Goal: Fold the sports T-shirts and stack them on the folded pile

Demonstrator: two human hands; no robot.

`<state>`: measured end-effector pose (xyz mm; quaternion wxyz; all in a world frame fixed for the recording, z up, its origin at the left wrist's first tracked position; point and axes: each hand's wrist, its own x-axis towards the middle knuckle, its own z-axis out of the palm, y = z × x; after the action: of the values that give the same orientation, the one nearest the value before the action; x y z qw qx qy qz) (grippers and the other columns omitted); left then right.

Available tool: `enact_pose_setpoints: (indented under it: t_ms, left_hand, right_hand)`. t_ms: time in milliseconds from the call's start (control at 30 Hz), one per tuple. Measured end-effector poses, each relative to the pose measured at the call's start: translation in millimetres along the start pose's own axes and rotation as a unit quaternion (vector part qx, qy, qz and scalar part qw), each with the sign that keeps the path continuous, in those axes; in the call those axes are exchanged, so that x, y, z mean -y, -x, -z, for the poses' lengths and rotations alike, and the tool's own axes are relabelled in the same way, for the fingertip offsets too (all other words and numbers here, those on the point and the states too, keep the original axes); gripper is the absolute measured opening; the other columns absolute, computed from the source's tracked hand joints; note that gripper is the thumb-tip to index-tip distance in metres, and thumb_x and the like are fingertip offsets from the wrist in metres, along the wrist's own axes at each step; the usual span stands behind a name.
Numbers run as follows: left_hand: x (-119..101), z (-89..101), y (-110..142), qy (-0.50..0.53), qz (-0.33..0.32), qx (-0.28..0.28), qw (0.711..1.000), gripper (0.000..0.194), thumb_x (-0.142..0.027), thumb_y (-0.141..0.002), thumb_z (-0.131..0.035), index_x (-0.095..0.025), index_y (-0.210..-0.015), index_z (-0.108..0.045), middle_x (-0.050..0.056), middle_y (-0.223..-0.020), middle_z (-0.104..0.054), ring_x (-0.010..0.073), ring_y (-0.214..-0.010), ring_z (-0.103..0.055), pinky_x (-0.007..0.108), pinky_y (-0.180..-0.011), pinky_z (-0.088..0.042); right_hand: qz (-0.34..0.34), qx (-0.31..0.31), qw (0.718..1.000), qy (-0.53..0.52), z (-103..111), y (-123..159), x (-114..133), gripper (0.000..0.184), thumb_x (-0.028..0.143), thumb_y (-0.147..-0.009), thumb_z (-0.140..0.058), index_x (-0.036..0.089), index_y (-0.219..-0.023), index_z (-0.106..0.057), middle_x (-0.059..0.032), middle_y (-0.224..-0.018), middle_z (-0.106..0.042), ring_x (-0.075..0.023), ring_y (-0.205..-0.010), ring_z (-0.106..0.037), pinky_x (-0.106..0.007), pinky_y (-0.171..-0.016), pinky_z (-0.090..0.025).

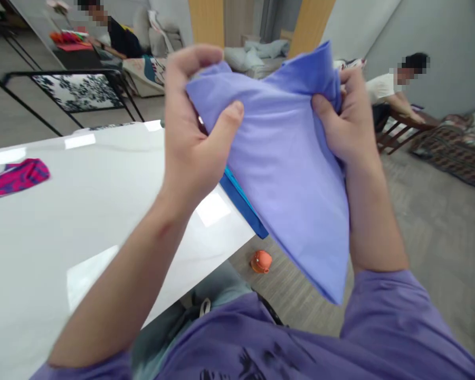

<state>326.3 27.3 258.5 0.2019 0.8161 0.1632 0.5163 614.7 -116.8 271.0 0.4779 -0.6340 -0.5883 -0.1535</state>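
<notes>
A light purple-blue folded cloth garment (288,163) is held up in front of me, above the right end of the white table. My left hand (200,121) grips its upper left corner, thumb on the near face and fingers behind. At the upper right, my right hand (348,116) pinches the folded edge with the thumb in front. The lower end hangs to a point near my right forearm. Behind it, a blue folded cloth (243,203) lies at the table's edge, partly hidden by the garment. What kind of garment it is, I cannot tell.
A pink and purple patterned cloth (18,177) lies on the left of the white table (103,211). On the floor by the table stands an orange object (261,261). A black-framed chair (79,92) is beyond. One person (122,37) sits back left, another (388,89) leans at right.
</notes>
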Motion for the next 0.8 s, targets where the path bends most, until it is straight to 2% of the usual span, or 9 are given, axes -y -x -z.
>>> enact_pose_setpoints:
  t_ms: [67, 133, 233, 300, 433, 500, 600, 700, 800]
  left_hand:
    - [50.6, -48.6, -13.2, 0.019, 0.031, 0.031, 0.999, 0.062, -0.055, -0.116, -0.024, -0.017, -0.16, -0.044, 0.008, -0.156, -0.055, 0.0373, -0.156, -0.06, 0.06, -0.118, -0.05]
    - [107.4, -95.3, -13.9, 0.035, 0.094, 0.066, 0.993, 0.06, -0.059, -0.116, -0.043, -0.018, -0.16, -0.046, 0.011, -0.151, -0.059, 0.0384, -0.152, -0.064, 0.06, -0.118, -0.055]
    - [162.5, -141.8, 14.5, -0.025, 0.245, 0.098, 0.964, 0.075, -0.05, -0.103, -0.078, -0.012, -0.161, -0.048, 0.025, -0.156, -0.06, 0.0435, -0.151, -0.062, 0.061, -0.125, -0.053]
    - [164.5, -155.1, 47.4, -0.116, 0.251, 0.111, 0.955, 0.092, -0.052, -0.098, -0.084, -0.008, -0.168, -0.043, 0.033, -0.17, -0.048, 0.0485, -0.16, -0.05, 0.066, -0.131, -0.043]
    - [123.3, -170.5, 115.5, -0.13, 0.065, 0.221, 0.964, 0.096, -0.07, -0.103, -0.072, -0.017, -0.176, -0.042, 0.025, -0.186, -0.033, 0.0437, -0.175, -0.027, 0.065, -0.14, -0.027]
    - [106.6, -181.0, 142.9, -0.096, 0.017, 0.294, 0.951, 0.101, -0.079, -0.1, -0.07, -0.017, -0.176, -0.045, 0.023, -0.187, -0.035, 0.0424, -0.177, -0.024, 0.063, -0.144, -0.021]
    - [94.7, -190.5, 171.7, -0.077, 0.014, 0.356, 0.931, 0.111, -0.083, -0.099, -0.068, -0.014, -0.18, -0.04, 0.023, -0.19, -0.027, 0.042, -0.18, -0.016, 0.061, -0.148, -0.011]
    - [92.3, -175.3, 183.5, -0.083, 0.035, 0.388, 0.917, 0.111, -0.086, -0.103, -0.058, -0.014, -0.184, -0.031, 0.018, -0.194, -0.017, 0.039, -0.182, -0.007, 0.059, -0.149, -0.008]
    - [107.9, -121.5, 182.0, -0.1, 0.082, 0.38, 0.916, 0.11, -0.09, -0.106, -0.039, -0.016, -0.186, -0.025, 0.013, -0.195, -0.017, 0.0336, -0.183, -0.006, 0.057, -0.149, -0.014]
  right_hand:
    - [-0.037, 0.03, 0.998, 0.045, -24.9, -3.7, -51.6, 0.054, 0.072, -0.113, -0.057, 0.025, -0.136, -0.069, -0.008, -0.124, -0.079, -0.0213, -0.114, -0.075, -0.041, -0.104, -0.058]
    - [-0.087, 0.071, 0.988, 0.102, -60.4, -0.1, -100.1, 0.06, 0.07, -0.117, -0.051, 0.018, -0.144, -0.067, -0.0134, -0.132, -0.078, -0.0256, -0.121, -0.074, -0.048, -0.111, -0.057]
    - [-0.15, 0.148, 0.961, 0.177, -113.7, 21.6, -151.4, 0.071, 0.07, -0.115, -0.054, 0.014, -0.16, -0.058, -0.0226, -0.156, -0.069, -0.0373, -0.142, -0.067, -0.06, -0.121, -0.054]
    - [-0.16, 0.188, 0.947, 0.205, -138.5, 42.7, -167.9, 0.08, 0.072, -0.113, -0.055, 0.016, -0.171, -0.051, -0.0239, -0.173, -0.055, -0.0418, -0.158, -0.055, -0.066, -0.129, -0.047]
    - [-0.141, 0.243, 0.942, 0.186, -162.7, 81.9, -172.6, 0.079, 0.075, -0.115, -0.04, 0.029, -0.179, -0.044, -0.0121, -0.187, -0.038, -0.0378, -0.175, -0.034, -0.069, -0.141, -0.028]
    - [-0.156, 0.281, 0.93, 0.179, -170.0, 97.4, -171.0, 0.08, 0.077, -0.115, -0.036, 0.03, -0.179, -0.047, -0.01, -0.187, -0.041, -0.0371, -0.176, -0.033, -0.07, -0.142, -0.025]
    - [-0.177, 0.329, 0.912, 0.171, -176.8, 116.5, -175.0, 0.089, 0.08, -0.114, -0.031, 0.022, -0.178, -0.051, -0.0138, -0.186, -0.041, -0.0362, -0.175, -0.036, -0.062, -0.143, -0.029]
    - [-0.168, 0.319, 0.92, 0.156, -178.2, 128.1, -193.8, 0.108, 0.092, -0.107, -0.023, 0.015, -0.176, -0.054, -0.0215, -0.183, -0.042, -0.0406, -0.173, -0.039, -0.06, -0.144, -0.03]
    - [-0.141, 0.3, 0.932, 0.147, -181.7, 127.6, -214.7, 0.11, 0.105, -0.096, -0.033, 0.029, -0.17, -0.063, -0.027, -0.175, -0.051, -0.0468, -0.166, -0.048, -0.076, -0.134, -0.037]
